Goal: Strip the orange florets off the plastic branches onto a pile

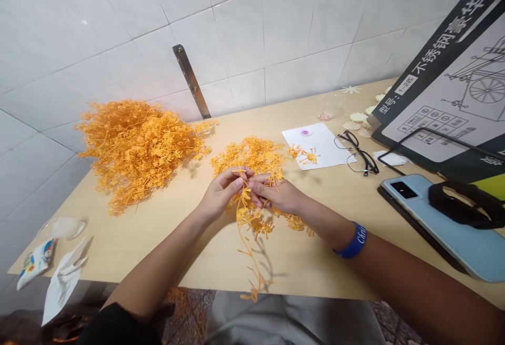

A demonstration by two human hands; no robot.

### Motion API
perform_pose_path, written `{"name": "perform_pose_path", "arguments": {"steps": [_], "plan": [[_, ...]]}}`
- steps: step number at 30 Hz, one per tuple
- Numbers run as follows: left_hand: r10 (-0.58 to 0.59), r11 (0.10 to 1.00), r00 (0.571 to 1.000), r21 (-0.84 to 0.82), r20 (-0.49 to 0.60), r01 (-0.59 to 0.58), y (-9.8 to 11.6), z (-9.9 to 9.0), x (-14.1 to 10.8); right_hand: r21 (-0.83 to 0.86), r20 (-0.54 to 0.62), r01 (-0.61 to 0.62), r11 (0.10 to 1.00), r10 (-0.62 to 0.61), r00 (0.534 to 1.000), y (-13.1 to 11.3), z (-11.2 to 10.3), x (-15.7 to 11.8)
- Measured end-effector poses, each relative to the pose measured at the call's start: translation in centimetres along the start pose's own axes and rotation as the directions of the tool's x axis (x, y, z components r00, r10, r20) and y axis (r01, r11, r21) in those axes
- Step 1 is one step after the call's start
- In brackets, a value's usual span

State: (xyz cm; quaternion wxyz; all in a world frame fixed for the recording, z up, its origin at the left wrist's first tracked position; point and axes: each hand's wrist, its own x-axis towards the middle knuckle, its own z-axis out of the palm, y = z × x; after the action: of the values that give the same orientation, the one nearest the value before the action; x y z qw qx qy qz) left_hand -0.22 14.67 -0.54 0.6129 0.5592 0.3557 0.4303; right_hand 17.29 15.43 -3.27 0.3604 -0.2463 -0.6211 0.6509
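Note:
Near the middle of the table, my left hand [223,192] pinches an orange artificial flower sprig [245,213] between thumb and fingers. My right hand [276,193] meets it from the right, its thumb and fingers closed on the same sprig. A thin stem of the sprig hangs down past the table's front edge. Just behind my hands lies a smaller orange flower cluster [252,153], partly hidden by them. To the left rests a large heap of orange flower sprigs [138,148].
White paper [292,137], glasses [357,153], a blue phone [442,229] and a black wristband [465,203] are right, beside a large printed box [453,140]. Tissue [65,282] and a packet [36,263] lie front left. A metal bracket [191,82] stands by the tiled wall.

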Motion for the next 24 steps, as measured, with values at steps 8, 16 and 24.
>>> {"name": "perform_pose_path", "arguments": {"steps": [8,16,24], "plan": [[0.038,0.999,0.997,-0.002,-0.066,-0.039,-1.0,0.2,0.2,0.105,-0.11,0.024,0.994,-0.013,0.994,0.1,0.3,-0.1],[-0.017,0.998,0.991,0.064,0.136,0.008,-1.4,0.1,0.2,0.056,-0.124,0.105,0.993,-0.098,0.987,-0.3,0.8,-0.1],[-0.081,0.993,0.994,-0.084,0.078,0.087,-1.4,0.5,-0.1,-0.117,-0.096,0.104,0.988,-0.116,0.989,-0.2,1.1,-0.6]]}}
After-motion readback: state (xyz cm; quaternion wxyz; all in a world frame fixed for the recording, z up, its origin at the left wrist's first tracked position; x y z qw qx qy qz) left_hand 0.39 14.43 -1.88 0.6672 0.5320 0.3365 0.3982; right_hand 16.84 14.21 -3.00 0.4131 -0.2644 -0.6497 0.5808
